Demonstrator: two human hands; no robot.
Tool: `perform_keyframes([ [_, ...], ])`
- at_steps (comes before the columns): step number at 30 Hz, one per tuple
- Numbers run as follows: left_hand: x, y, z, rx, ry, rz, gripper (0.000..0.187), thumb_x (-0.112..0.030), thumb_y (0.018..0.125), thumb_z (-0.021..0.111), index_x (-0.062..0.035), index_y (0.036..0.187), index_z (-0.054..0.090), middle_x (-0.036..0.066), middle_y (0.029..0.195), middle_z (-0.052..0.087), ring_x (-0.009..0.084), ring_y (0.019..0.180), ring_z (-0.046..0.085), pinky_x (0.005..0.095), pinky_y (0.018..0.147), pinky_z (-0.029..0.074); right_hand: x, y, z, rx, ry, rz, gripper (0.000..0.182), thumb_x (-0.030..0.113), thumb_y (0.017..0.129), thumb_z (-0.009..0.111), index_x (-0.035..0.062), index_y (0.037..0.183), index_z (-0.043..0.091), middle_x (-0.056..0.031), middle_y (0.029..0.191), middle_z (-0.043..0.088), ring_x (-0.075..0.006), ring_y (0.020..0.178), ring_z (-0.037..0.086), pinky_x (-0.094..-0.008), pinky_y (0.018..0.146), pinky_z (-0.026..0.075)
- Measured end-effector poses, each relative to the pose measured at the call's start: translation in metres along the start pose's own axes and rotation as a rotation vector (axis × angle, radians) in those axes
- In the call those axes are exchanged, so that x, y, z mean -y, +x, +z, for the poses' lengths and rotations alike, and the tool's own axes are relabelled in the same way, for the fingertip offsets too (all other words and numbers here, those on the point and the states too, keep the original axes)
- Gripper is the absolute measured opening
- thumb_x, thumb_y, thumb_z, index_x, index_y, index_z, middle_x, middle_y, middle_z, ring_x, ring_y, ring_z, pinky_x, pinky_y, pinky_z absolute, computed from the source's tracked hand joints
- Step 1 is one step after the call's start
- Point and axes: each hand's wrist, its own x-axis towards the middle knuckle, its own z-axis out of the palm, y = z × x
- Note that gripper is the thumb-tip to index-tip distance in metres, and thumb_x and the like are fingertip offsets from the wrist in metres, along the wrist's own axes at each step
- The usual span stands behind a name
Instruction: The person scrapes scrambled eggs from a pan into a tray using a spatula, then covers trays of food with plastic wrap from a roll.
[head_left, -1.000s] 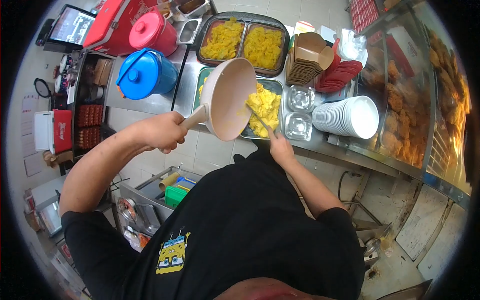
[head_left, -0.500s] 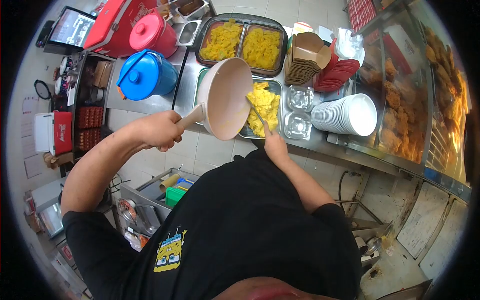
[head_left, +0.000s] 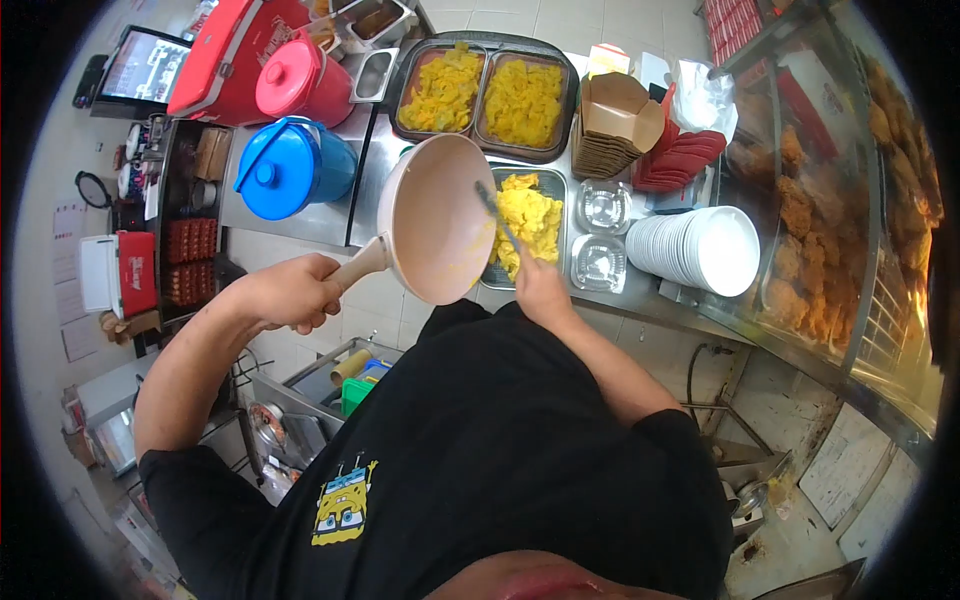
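Over on the far left, a monitor stands lit, and nearer on that side I see eggs in their trays beside a red-and-white box. Next along comes a big red box, with a pink-red pail just to its right and a blue pail nearer, both lidded.

Then the person's left hand, closed firmly around the handle of a deep pale pan. The pan is held tilted at the near edge of the steel counter, its inside turned to the right, with thin yellow smears along the lower wall. Beyond it, two trays sit side by side, both heaped with a deeper yellow food.

Right beside the pan's rim, a metal tray holds a mound of bright yellow food. The right hand is at the tray's near edge, fingers wrapped round a slim spatula. Its dark end points up at the pan's rim; I can't tell whether they touch.

Farther right are two clear containers, with brown paper boxes stacked beyond them, then a red stack and, nearer, white bowls nested sideways. A glass case of browned pieces closes off the right.
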Motion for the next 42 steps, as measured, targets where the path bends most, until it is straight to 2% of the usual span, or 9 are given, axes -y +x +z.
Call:
perform_keyframes([
  [2,0.002,0.005,-0.001,0.004,-0.001,0.016,0.024,-0.019,0.094,0.053,0.003,0.102,0.057,0.003,0.07,0.056,0.0101,0.053,0.052,0.0258,0.045,0.042,0.001,-0.005,0.008,0.075,-0.009,-0.051,0.055,0.011,0.092,0.051,0.0005,0.145,0.045,-0.0277,0.09,0.064,-0.0457,0.079,0.066,-0.0528,0.073,0.054],
  [4,0.005,0.011,-0.009,0.032,-0.002,-0.002,0.024,-0.019,0.093,0.053,0.0024,0.102,0.057,0.004,0.076,0.057,0.0097,0.052,0.052,0.025,0.044,0.041,0.001,-0.009,0.015,0.1,-0.134,0.191,0.052,0.011,0.092,0.051,-0.0008,0.143,0.048,-0.0285,0.09,0.065,-0.0459,0.08,0.067,-0.0535,0.073,0.054],
  [10,0.044,0.031,-0.039,0.075,-0.039,0.08,0.021,-0.014,0.093,0.051,0.0019,0.106,0.055,0.004,0.08,0.054,0.0081,0.051,0.049,0.024,0.042,0.039,0.013,-0.02,0.017,-0.1,-0.118,0.301,0.056,0.01,0.091,0.049,-0.0008,0.146,0.044,-0.029,0.088,0.066,-0.047,0.078,0.067,-0.0554,0.075,0.054],
  [18,0.135,0.025,-0.078,0.112,-0.081,0.21,0.021,-0.012,0.095,0.049,0.0006,0.111,0.053,0.003,0.079,0.051,0.0089,0.054,0.046,0.026,0.045,0.041,0.07,-0.037,0.025,-0.259,-0.086,0.525,0.038,0.012,0.094,0.05,0.0015,0.129,0.06,-0.031,0.088,0.067,-0.0477,0.087,0.067,-0.0558,0.077,0.053],
  [22,0.168,0.022,-0.08,0.197,-0.359,0.324,0.035,-0.007,0.094,0.048,-0.0014,0.129,0.047,0.001,0.077,0.047,0.0071,0.052,0.042,0.0229,0.041,0.035,0.051,-0.118,0.037,-0.656,0.339,0.438,0.038,0.023,0.096,0.063,0.0029,0.128,0.064,-0.0222,0.098,0.073,-0.031,0.086,0.072,-0.0398,0.078,0.054],
  [25,0.161,-0.003,-0.085,0.339,-0.378,0.376,0.035,-0.008,0.095,0.05,-0.0018,0.129,0.047,0.0,0.074,0.045,0.0062,0.047,0.038,0.0218,0.039,0.031,0.069,-0.195,0.025,-0.654,0.387,0.62,0.04,0.025,0.097,0.066,0.0022,0.129,0.064,-0.0155,0.098,0.074,-0.017,0.085,0.068,-0.0337,0.078,0.053],
  [27,0.152,-0.022,-0.08,0.337,-0.377,0.38,0.035,-0.011,0.096,0.053,-0.0018,0.129,0.047,0.0,0.071,0.043,0.0057,0.044,0.035,0.0213,0.036,0.028,0.07,-0.237,0.032,-0.74,0.403,0.628,0.04,0.025,0.097,0.066,0.0018,0.129,0.064,-0.0132,0.095,0.073,-0.0148,0.082,0.065,-0.0322,0.076,0.052],
  [34,0.088,-0.066,-0.011,0.572,-0.248,0.38,0.04,-0.014,0.093,0.057,0.0019,0.128,0.048,0.002,0.067,0.04,0.0062,0.041,0.032,0.0215,0.033,0.025,0.023,-0.379,0.08,-1.085,0.502,0.799,0.04,0.025,0.095,0.068,0.0001,0.127,0.064,-0.0078,0.089,0.069,-0.0114,0.08,0.06,-0.0292,0.075,0.051],
  [42,-0.029,-0.087,0.202,0.872,-0.231,0.069,0.042,-0.008,0.093,0.052,0.0069,0.132,0.045,0.003,0.076,0.038,0.0052,0.048,0.031,0.0169,0.033,0.021,0.016,-0.511,0.073,-1.441,0.707,0.966,0.04,0.022,0.094,0.069,0.0011,0.128,0.063,-0.0069,0.088,0.068,-0.0139,0.081,0.06,-0.031,0.077,0.05],
])
